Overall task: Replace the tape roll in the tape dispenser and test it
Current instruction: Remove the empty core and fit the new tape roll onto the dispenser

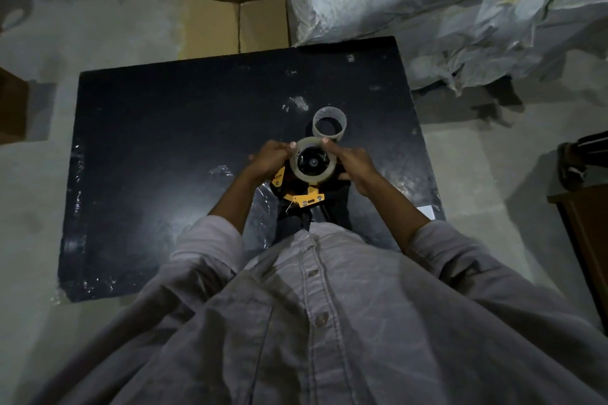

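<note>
Head view looks straight down on a dark surface (148,148) where a person works on a yellow and black tape dispenser (304,196), held above the near edge of the surface, close to the body. A new tape roll (312,159), clear and full, sits on the dispenser's black hub, so the swap looks largely done. An empty core (329,126), pale and translucent, stands upright on the surface just beyond the hands, toward the far right part; it is probably the spent roll.

The left hand (271,159) holds the left side of the roll and the dispenser body with a closed grip, thumb on the roll's rim. The right hand (353,164) is closed on the roll's right side, one fingertip pressed to its top edge. Whether the roll is pushed fully home on the hub cannot be told.

Still left, by my judgement: seating the roll firmly, finding the loose end, threading it toward the yellow front plate and blade, then a test pull. No free tape end shows yet.
</note>
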Demonstrator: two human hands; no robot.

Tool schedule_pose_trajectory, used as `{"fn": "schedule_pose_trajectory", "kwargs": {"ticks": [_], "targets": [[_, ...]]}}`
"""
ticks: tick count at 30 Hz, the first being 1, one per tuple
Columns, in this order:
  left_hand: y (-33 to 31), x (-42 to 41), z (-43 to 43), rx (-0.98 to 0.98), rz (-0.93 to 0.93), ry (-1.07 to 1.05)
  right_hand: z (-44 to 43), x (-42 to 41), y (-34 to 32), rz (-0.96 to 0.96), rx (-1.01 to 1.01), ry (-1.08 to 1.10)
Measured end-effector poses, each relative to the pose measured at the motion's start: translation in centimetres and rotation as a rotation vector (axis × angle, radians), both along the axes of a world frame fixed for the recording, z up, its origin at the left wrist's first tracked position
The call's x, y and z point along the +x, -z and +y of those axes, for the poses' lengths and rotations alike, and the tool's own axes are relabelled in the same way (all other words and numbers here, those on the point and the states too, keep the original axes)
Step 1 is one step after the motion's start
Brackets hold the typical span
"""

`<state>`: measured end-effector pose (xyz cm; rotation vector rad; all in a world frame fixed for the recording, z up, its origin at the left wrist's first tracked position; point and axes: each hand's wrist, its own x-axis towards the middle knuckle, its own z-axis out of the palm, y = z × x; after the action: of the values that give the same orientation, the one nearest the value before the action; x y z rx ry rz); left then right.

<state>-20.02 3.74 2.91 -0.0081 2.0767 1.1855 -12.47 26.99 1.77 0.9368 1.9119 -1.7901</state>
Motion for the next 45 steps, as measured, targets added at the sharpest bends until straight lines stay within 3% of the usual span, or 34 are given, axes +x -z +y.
{"fn": "schedule_pose_trajectory", "kwargs": {"ticks": [4, 8, 20, 28, 33, 37, 45], "targets": [[-0.2, 0.2, 1.0, -0.319, 0.194, 0.206, 0.0, 0.4, 0.1, 0.010, -0.035, 0.039], [-0.5, 0.1, 1.0, -0.384, 0.264, 0.324, -0.4, 0.5, -0.5, -0.001, -0.075, 0.082], [5.0, -4.9, -1.0, -0.279, 0.057, 0.297, -2.0, 0.1, -1.8, -0.134, -0.172, 0.186], [0.3, -2.8, -0.8, -0.220, 0.001, 0.211, -3.4, -0.8, -2.7, -0.132, -0.161, 0.232], [4.0, -4.1, -1.9, -0.175, -0.002, 0.218, -2.8, -0.9, -2.3, -0.181, -0.278, 0.208], [-0.3, -1.9, -1.1, -0.156, -0.007, 0.209, -2.6, -0.4, -4.4, -0.211, -0.300, 0.117], [0.1, -1.0, -1.3, -0.141, -0.029, 0.172, -2.4, -0.5, -4.7, -0.203, -0.401, 0.055]]}}
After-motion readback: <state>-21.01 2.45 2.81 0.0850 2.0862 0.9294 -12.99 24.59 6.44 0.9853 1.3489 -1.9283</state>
